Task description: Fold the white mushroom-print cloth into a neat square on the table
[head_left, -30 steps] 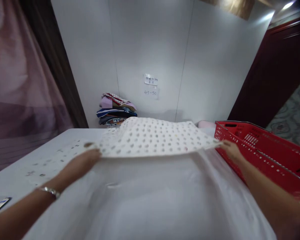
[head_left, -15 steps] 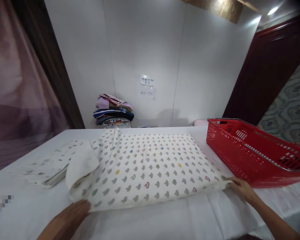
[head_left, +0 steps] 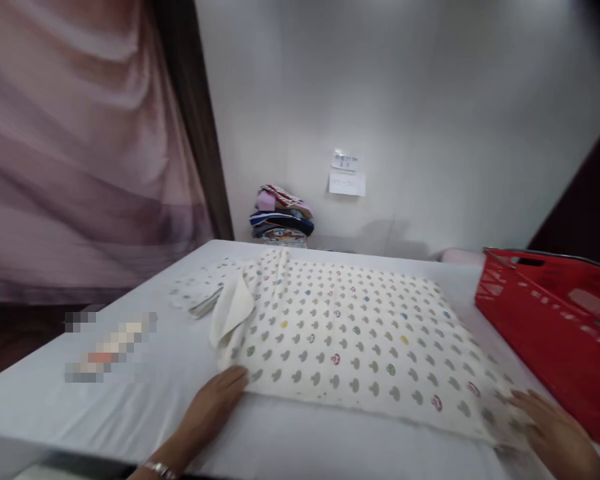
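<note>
A cream cloth (head_left: 340,327) printed with grey and coloured mushrooms lies spread on the white-covered table. Its left side is folded over, showing a plain underside (head_left: 241,308). My left hand (head_left: 223,393), a bracelet at its wrist, rests at the near left corner with fingers stretched out over the edge. At the near right corner, my right hand (head_left: 555,423) lies on the cloth with its fingers extended, slightly blurred. Left of the cloth, a folded stack of white spotted fabric (head_left: 200,287) sits on the table.
A red perforated plastic basket (head_left: 545,327) stands at the right, close to my right hand. Several folded textiles (head_left: 283,217) are piled against the back wall below paper labels (head_left: 347,175). A pink curtain (head_left: 80,153) hangs at the left. A pixelated patch (head_left: 110,350) covers something on the left of the table.
The view has swung left, so things appear further right. My right hand has gone from gripping the cloth's near right corner to lying on it. The near edge looks flatter.
</note>
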The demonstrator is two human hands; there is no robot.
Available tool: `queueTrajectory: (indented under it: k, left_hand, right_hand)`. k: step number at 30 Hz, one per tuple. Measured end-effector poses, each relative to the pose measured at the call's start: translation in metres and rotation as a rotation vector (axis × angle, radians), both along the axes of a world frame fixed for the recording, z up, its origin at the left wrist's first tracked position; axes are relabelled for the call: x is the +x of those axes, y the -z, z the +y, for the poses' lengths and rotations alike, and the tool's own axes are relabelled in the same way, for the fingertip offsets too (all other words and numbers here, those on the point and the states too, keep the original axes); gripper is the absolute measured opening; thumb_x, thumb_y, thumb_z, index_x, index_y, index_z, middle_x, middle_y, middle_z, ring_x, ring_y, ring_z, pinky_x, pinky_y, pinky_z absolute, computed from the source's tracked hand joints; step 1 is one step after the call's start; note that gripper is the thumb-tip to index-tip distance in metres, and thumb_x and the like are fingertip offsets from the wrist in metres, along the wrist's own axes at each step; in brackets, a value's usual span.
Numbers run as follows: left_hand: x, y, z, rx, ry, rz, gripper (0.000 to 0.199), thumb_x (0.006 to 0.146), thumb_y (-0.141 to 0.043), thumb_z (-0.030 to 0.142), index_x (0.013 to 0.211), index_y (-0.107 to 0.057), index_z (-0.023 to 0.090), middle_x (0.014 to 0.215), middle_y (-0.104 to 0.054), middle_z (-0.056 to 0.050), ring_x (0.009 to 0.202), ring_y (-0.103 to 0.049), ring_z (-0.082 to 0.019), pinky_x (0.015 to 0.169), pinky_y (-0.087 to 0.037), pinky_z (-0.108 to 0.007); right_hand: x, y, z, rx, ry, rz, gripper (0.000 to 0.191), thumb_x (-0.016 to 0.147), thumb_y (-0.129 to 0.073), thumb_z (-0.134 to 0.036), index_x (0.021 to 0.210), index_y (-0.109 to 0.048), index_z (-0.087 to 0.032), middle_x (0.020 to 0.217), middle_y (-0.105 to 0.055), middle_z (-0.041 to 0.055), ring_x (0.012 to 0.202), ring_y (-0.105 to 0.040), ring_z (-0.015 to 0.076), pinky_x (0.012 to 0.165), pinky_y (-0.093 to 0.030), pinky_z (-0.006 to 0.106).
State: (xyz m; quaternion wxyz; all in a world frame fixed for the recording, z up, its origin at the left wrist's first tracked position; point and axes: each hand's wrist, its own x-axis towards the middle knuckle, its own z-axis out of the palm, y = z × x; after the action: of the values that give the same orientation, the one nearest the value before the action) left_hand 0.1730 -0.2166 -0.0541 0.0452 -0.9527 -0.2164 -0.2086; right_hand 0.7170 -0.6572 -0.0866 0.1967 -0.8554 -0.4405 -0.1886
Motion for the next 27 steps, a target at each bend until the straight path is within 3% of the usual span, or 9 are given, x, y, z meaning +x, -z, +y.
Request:
queueTrajectory:
  k: [2, 6, 10, 13, 17, 21, 24, 27]
  left_hand:
    - [0.004, -0.003, -0.008, -0.008, -0.009, 0.000, 0.029, 0.088, -0.042, 0.028, 0.096, -0.069, 0.024, 0.106, -0.069, -0.003, 0.100, -0.064, -0.019, 0.087, -0.053, -0.031]
    - [0.010, -0.006, -0.017, -0.047, -0.019, -0.039, 0.027, 0.089, -0.041, 0.025, 0.097, -0.067, 0.022, 0.106, -0.068, -0.004, 0.103, -0.062, -0.019, 0.089, -0.052, -0.034]
    - [0.012, -0.009, -0.023, -0.070, -0.027, -0.046, 0.026, 0.089, -0.040, 0.020, 0.095, -0.065, 0.020, 0.107, -0.067, -0.005, 0.107, -0.058, -0.020, 0.090, -0.050, -0.036]
    - [0.013, -0.011, -0.029, -0.101, -0.033, -0.055, 0.024, 0.089, -0.040, 0.019, 0.091, -0.064, 0.019, 0.105, -0.066, -0.004, 0.106, -0.057, -0.020, 0.089, -0.051, -0.034]
    - [0.016, -0.014, -0.033, -0.172, -0.034, -0.118, 0.020, 0.089, -0.043, 0.018, 0.084, -0.063, 0.019, 0.098, -0.063, -0.005, 0.102, -0.055, -0.018, 0.085, -0.050, -0.032]
    - [0.017, -0.016, -0.032, -0.211, -0.045, -0.112, 0.015, 0.086, -0.048, 0.017, 0.079, -0.061, 0.019, 0.089, -0.060, -0.004, 0.093, -0.053, -0.018, 0.078, -0.048, -0.030]
    - [0.018, -0.015, -0.029, -0.244, -0.067, -0.094, 0.012, 0.085, -0.050, 0.017, 0.077, -0.059, 0.019, 0.084, -0.057, -0.003, 0.087, -0.051, -0.017, 0.072, -0.046, -0.028]
    - [0.016, -0.010, -0.026, -0.263, -0.085, -0.083, 0.012, 0.085, -0.050, 0.016, 0.076, -0.058, 0.018, 0.083, -0.057, -0.002, 0.085, -0.050, -0.016, 0.072, -0.045, -0.028]
  right_hand:
    - [-0.034, 0.000, 0.038, -0.010, -0.179, -0.009, 0.035, 0.072, -0.048, -0.037, 0.092, -0.074, -0.025, 0.103, -0.069, 0.0071, 0.105, -0.060, 0.0325, 0.087, -0.050, 0.048]
    - [-0.129, -0.004, 0.121, -0.063, -0.500, -0.012, 0.037, 0.083, -0.049, -0.040, 0.115, -0.064, -0.029, 0.128, -0.056, 0.0020, 0.120, -0.050, 0.0264, 0.096, -0.046, 0.042]
    - [-0.186, 0.000, 0.173, -0.147, -0.709, 0.012, 0.036, 0.085, -0.050, -0.038, 0.118, -0.062, -0.031, 0.127, -0.057, 0.0025, 0.115, -0.054, 0.0244, 0.092, -0.049, 0.038]
    - [-0.210, -0.009, 0.199, -0.175, -0.740, 0.057, 0.033, 0.087, -0.049, -0.038, 0.115, -0.064, -0.030, 0.125, -0.059, 0.0040, 0.114, -0.055, 0.0254, 0.094, -0.047, 0.041]
    - [-0.259, -0.043, 0.240, -0.147, -0.791, 0.155, 0.035, 0.090, -0.044, -0.033, 0.121, -0.059, -0.027, 0.132, -0.052, 0.0046, 0.124, -0.045, 0.0243, 0.103, -0.039, 0.043]
    - [-0.320, -0.069, 0.287, -0.217, -0.914, 0.254, 0.035, 0.089, -0.043, -0.025, 0.122, -0.056, -0.023, 0.128, -0.054, 0.0068, 0.118, -0.047, 0.0211, 0.101, -0.039, 0.037]
    - [-0.353, -0.071, 0.312, -0.306, -0.910, 0.306, 0.033, 0.084, -0.048, -0.021, 0.116, -0.058, -0.020, 0.115, -0.059, 0.0078, 0.105, -0.053, 0.0211, 0.093, -0.043, 0.035]
    - [-0.370, -0.061, 0.325, -0.394, -0.851, 0.318, 0.029, 0.081, -0.048, -0.017, 0.106, -0.062, -0.018, 0.101, -0.059, 0.0083, 0.094, -0.055, 0.0216, 0.083, -0.046, 0.034]
